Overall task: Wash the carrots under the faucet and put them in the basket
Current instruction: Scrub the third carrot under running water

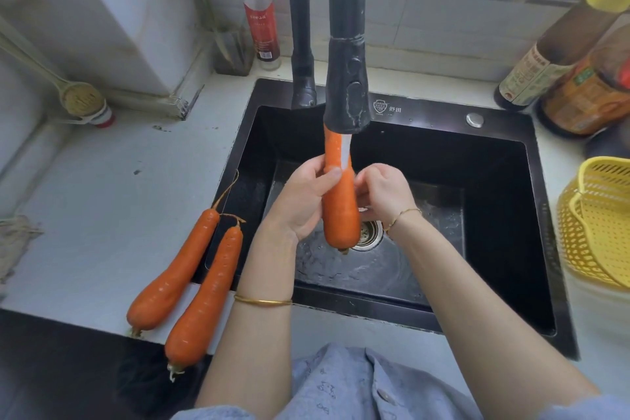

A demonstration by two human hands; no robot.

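Observation:
A thick orange carrot [341, 201] stands almost upright under the black faucet head [347, 92], with water running down its upper part. My left hand [303, 198] grips it from the left, thumb across its front. My right hand [383, 193] holds it from the right with curled fingers. Both hands are over the black sink [494, 215], above the drain [370, 232]. Two more carrots lie on the counter left of the sink, one carrot [174, 269] farther left and the other carrot [208, 297] beside it, tips over the sink rim. The yellow basket [600, 222] sits at the right edge.
Sauce bottles [559, 58] stand at the back right of the white counter [102, 201]. A red-capped bottle [260, 10] and a second black faucet pipe [301, 44] stand behind the sink. A brush [81, 99] rests at the far left.

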